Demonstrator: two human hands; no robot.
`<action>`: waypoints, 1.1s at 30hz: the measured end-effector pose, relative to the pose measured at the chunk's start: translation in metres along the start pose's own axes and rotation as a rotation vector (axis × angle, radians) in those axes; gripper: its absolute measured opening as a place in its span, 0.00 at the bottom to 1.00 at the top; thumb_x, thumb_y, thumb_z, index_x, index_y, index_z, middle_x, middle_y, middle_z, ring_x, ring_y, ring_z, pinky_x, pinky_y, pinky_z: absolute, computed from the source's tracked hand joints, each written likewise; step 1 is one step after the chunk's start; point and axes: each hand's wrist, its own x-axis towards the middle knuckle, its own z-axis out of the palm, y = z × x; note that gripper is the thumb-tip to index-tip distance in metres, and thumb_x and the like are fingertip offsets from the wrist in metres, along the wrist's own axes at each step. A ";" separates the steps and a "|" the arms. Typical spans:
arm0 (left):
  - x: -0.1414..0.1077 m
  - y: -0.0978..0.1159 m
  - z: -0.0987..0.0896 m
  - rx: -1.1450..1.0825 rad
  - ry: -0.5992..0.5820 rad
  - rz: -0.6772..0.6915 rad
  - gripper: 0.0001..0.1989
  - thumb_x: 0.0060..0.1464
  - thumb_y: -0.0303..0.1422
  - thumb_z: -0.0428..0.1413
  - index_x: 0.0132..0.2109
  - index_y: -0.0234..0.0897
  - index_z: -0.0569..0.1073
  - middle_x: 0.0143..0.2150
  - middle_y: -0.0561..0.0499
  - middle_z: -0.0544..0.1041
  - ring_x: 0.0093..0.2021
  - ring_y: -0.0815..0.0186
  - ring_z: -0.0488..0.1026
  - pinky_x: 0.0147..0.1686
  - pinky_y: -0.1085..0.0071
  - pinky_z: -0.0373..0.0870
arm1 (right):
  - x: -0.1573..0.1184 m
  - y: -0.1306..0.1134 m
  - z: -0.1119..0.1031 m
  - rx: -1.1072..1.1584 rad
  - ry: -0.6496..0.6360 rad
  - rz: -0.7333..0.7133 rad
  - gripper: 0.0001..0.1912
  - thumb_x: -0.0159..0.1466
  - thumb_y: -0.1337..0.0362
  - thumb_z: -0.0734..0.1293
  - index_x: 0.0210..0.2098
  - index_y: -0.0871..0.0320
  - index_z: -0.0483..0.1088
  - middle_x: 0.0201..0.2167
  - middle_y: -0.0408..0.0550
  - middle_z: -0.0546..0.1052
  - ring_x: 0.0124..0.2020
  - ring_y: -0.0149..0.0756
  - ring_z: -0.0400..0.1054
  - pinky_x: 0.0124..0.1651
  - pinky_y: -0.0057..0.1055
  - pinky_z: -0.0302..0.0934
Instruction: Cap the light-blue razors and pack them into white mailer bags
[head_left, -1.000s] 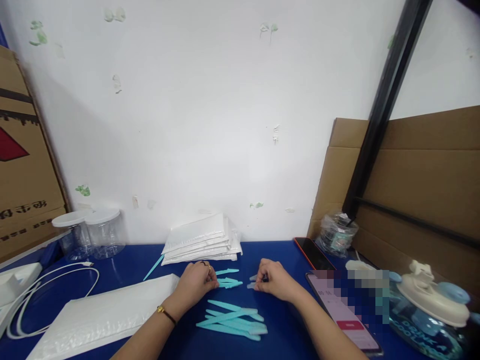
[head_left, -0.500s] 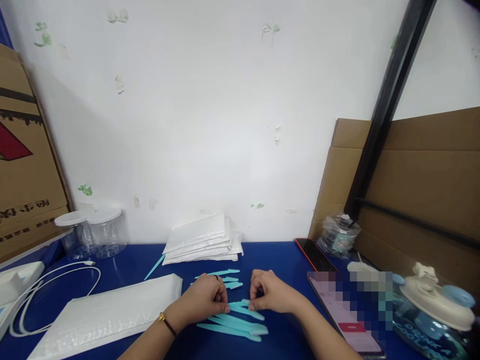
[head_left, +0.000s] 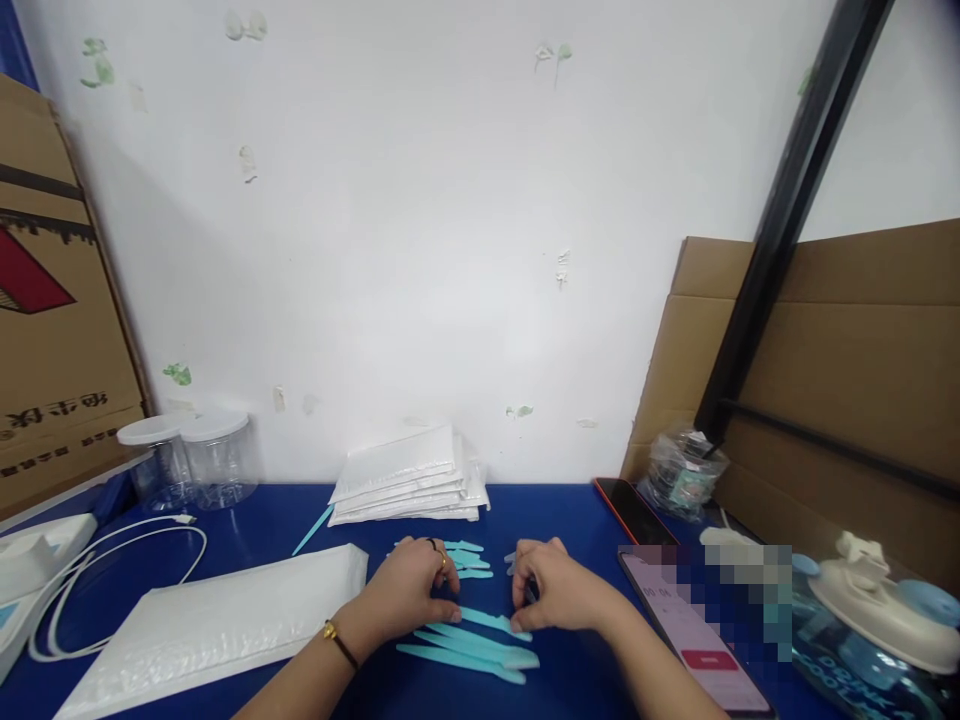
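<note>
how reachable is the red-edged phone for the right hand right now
Probably yes: the red-edged phone lies beyond the right hand and to its right, with nothing visible standing between them on the blue table.

A thin dark bracelet point(head_left: 344, 650) circles the wrist of the left hand point(head_left: 411, 592), set with a small, rounded gold-coloured bead point(head_left: 330, 630). On one of that hand's fingers sits a narrow ring point(head_left: 442, 564), part dark and part gold-coloured, its finer detail too small to tell. The right hand point(head_left: 559, 585) and both slender forearms point(head_left: 660, 660) are bare as far as they show.
</note>
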 end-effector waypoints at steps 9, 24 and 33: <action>0.004 0.000 0.006 0.011 -0.014 -0.038 0.08 0.47 0.41 0.57 0.30 0.42 0.76 0.30 0.55 0.74 0.33 0.67 0.68 0.36 0.71 0.56 | 0.002 -0.001 0.002 0.011 -0.038 -0.004 0.06 0.49 0.61 0.73 0.23 0.56 0.73 0.32 0.40 0.69 0.39 0.36 0.66 0.58 0.48 0.37; -0.011 0.011 -0.007 -0.085 -0.111 0.053 0.20 0.37 0.51 0.61 0.34 0.43 0.77 0.31 0.55 0.73 0.30 0.69 0.67 0.26 0.75 0.57 | -0.011 -0.012 -0.006 -0.043 -0.145 -0.107 0.13 0.44 0.52 0.74 0.25 0.53 0.75 0.32 0.41 0.70 0.38 0.39 0.66 0.57 0.47 0.40; -0.011 0.017 -0.001 -0.070 -0.123 0.164 0.08 0.45 0.40 0.58 0.32 0.44 0.78 0.27 0.57 0.75 0.27 0.70 0.67 0.25 0.75 0.57 | -0.009 -0.013 -0.002 -0.050 -0.134 -0.151 0.04 0.51 0.61 0.70 0.25 0.54 0.76 0.28 0.39 0.69 0.34 0.33 0.66 0.55 0.43 0.44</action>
